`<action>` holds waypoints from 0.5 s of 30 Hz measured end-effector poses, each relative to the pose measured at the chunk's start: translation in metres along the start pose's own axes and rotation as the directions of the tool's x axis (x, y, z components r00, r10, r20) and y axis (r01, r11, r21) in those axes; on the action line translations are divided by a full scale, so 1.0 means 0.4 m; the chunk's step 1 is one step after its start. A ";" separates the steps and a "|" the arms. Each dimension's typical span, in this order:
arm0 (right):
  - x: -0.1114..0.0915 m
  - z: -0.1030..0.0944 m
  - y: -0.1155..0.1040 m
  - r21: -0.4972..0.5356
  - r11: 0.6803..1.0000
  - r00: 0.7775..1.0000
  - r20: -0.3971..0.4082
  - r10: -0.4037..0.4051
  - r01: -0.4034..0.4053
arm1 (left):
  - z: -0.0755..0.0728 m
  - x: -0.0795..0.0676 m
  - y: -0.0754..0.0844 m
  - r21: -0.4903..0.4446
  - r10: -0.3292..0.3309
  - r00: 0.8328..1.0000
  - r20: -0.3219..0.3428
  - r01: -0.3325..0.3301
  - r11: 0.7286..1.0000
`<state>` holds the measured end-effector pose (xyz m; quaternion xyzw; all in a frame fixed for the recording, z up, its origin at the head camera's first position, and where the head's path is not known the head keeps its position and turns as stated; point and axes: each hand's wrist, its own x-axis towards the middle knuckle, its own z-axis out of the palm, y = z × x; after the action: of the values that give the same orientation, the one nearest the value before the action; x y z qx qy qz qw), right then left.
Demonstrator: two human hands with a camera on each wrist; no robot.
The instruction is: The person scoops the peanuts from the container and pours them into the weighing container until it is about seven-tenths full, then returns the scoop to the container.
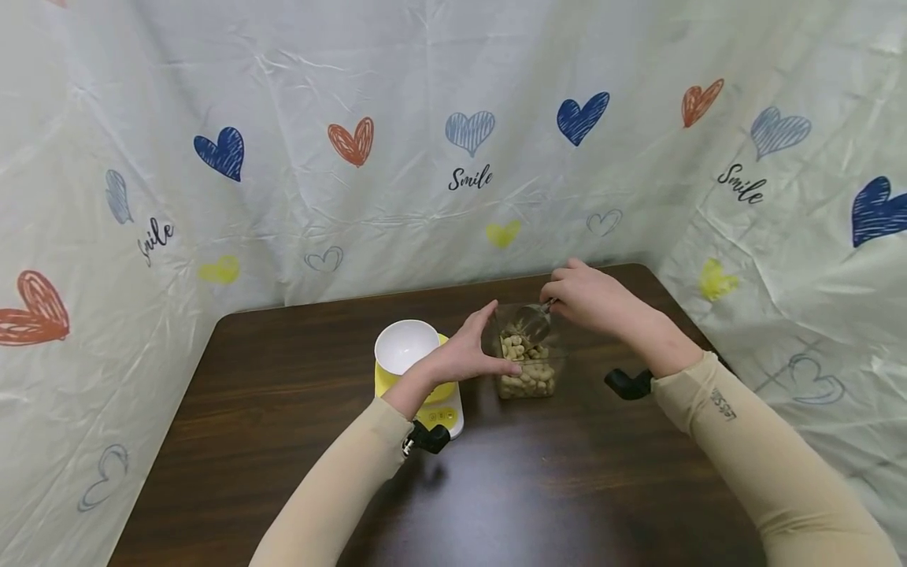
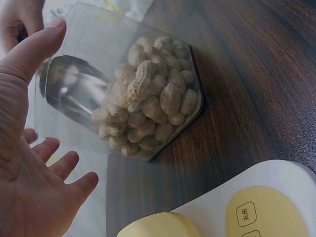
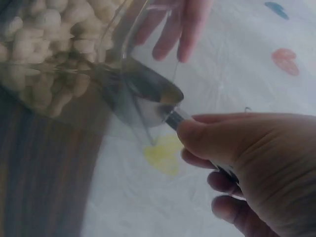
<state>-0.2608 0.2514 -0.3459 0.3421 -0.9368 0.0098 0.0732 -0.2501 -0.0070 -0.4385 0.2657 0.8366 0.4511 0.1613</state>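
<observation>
A clear plastic container of unshelled peanuts stands on the table. My right hand grips the handle of a metal scoop, whose bowl is tilted down inside the container, its tip at the peanuts. Close against the container's left side is my left hand, with its thumb at the rim and its fingers spread and fairly straight. Left of that hand sits a yellow and white kitchen scale bearing a white bowl with no contents showing.
The dark wooden table extends to a white curtain printed with hearts, which hangs along its back and sides. Black wrist mounts stick out below both wrists.
</observation>
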 end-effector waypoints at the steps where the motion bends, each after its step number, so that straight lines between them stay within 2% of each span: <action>1: 0.001 0.002 0.002 0.012 1.000 1.000 0.005 -0.007 0.007 | 0.000 0.000 0.000 0.001 0.001 1.000 -0.002 -0.001 1.000; 10: 0.011 -0.005 0.017 0.108 0.992 0.994 0.079 -0.069 0.060 | 0.000 0.000 -0.005 -0.016 -0.002 1.000 -0.008 0.002 1.000; 15: 0.020 -0.002 0.016 0.104 0.994 0.993 0.109 -0.038 0.026 | 0.002 0.001 -0.005 -0.018 0.004 1.000 -0.013 -0.004 1.000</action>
<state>-0.2708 0.2511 -0.3437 0.3604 -0.9320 0.0377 0.0035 -0.2508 -0.0072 -0.4407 0.2630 0.8330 0.4605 0.1576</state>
